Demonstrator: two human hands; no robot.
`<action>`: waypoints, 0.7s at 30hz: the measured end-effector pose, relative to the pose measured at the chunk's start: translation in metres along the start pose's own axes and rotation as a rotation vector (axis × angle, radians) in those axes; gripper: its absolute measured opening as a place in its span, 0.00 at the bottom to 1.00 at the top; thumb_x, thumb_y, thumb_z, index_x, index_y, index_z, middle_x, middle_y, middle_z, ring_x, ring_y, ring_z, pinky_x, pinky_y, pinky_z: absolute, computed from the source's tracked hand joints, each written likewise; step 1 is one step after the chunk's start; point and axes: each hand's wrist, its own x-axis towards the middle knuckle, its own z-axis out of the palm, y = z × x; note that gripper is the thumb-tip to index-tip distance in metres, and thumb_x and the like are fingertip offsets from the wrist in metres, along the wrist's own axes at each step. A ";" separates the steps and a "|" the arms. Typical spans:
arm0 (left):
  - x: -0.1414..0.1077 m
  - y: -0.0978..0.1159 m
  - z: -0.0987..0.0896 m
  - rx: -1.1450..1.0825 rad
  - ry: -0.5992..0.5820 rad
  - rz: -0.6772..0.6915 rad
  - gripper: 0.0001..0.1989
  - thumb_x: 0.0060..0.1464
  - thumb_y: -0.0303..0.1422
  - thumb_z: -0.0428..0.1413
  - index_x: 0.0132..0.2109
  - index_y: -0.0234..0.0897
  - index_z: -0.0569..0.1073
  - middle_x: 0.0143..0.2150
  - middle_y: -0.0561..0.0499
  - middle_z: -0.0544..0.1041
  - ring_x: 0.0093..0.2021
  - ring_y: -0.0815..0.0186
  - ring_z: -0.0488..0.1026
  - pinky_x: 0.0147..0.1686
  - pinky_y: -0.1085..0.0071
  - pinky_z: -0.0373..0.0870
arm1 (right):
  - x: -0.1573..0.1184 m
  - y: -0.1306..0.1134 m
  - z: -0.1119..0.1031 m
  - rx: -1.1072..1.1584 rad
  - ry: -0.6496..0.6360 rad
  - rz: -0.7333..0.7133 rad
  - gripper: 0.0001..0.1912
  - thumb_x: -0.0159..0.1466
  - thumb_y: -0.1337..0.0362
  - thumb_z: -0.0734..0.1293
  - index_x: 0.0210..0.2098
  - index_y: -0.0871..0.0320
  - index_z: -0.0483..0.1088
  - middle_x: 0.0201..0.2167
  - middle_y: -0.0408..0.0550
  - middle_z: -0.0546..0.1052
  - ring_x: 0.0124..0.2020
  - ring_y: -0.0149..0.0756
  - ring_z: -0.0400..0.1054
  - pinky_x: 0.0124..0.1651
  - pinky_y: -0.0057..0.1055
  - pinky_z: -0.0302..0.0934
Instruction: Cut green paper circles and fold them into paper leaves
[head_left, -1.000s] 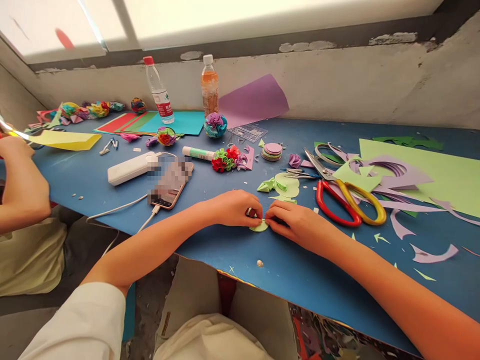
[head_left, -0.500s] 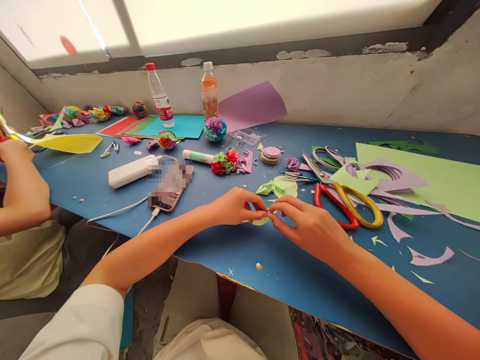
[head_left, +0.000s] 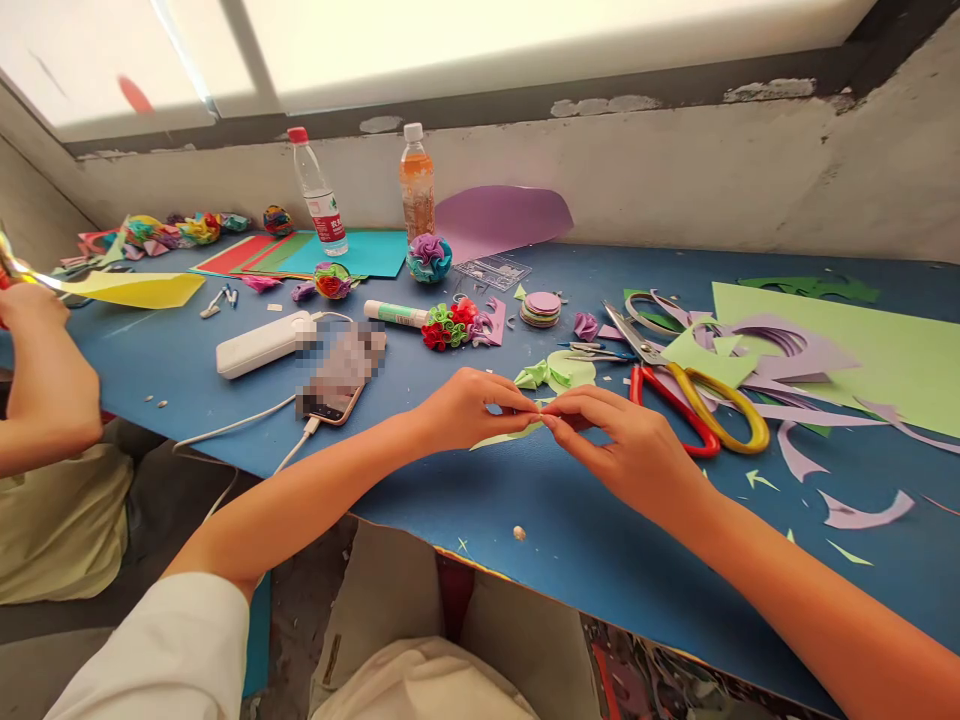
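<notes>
Between my fingertips is a thin light green paper piece [head_left: 504, 436], seen almost edge-on above the blue table. My left hand [head_left: 478, 408] pinches it from the left. Meeting it fingertip to fingertip, my right hand [head_left: 616, 428] pinches the same piece from the right. My fingers cover part of its edge. Just behind lie folded light green paper petals [head_left: 533, 375] and a light green paper scallop [head_left: 574, 370]. To the right of my right hand rest large scissors [head_left: 694, 400] with one red and one yellow handle.
Purple and green paper scraps [head_left: 780, 350] spread on the right. A phone [head_left: 346, 375] and a white power bank [head_left: 262, 345] lie left. Behind them stand a water bottle [head_left: 322, 205], an orange drink bottle [head_left: 417, 190] and a glue stick [head_left: 395, 313] lying down. Another person's arm [head_left: 52, 380] is at far left.
Both hands stay together, fingertips now pressed closer. The green paper has turned and sticks out further to the left below my left hand. The purple sheet at the back has flexed down.
</notes>
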 end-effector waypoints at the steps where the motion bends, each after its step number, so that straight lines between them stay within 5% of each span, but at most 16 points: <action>1: 0.000 0.000 0.000 0.004 0.000 0.012 0.10 0.54 0.32 0.56 0.35 0.31 0.80 0.26 0.47 0.77 0.25 0.73 0.68 0.27 0.79 0.65 | 0.000 0.000 0.000 -0.005 0.008 -0.013 0.04 0.63 0.67 0.62 0.33 0.57 0.68 0.31 0.45 0.74 0.27 0.28 0.69 0.32 0.25 0.66; 12: -0.001 0.007 -0.003 0.048 0.008 0.054 0.12 0.56 0.34 0.54 0.34 0.33 0.80 0.28 0.46 0.77 0.26 0.73 0.70 0.28 0.79 0.67 | 0.000 -0.008 -0.002 -0.024 0.096 -0.084 0.05 0.63 0.68 0.62 0.33 0.55 0.69 0.30 0.45 0.75 0.29 0.30 0.69 0.33 0.27 0.66; 21: 0.002 0.016 0.003 -0.362 0.178 -0.253 0.19 0.50 0.45 0.57 0.36 0.31 0.78 0.32 0.48 0.77 0.30 0.70 0.72 0.28 0.76 0.75 | 0.002 -0.014 0.003 0.371 0.173 0.237 0.05 0.61 0.60 0.65 0.31 0.55 0.67 0.28 0.43 0.70 0.25 0.29 0.65 0.26 0.26 0.64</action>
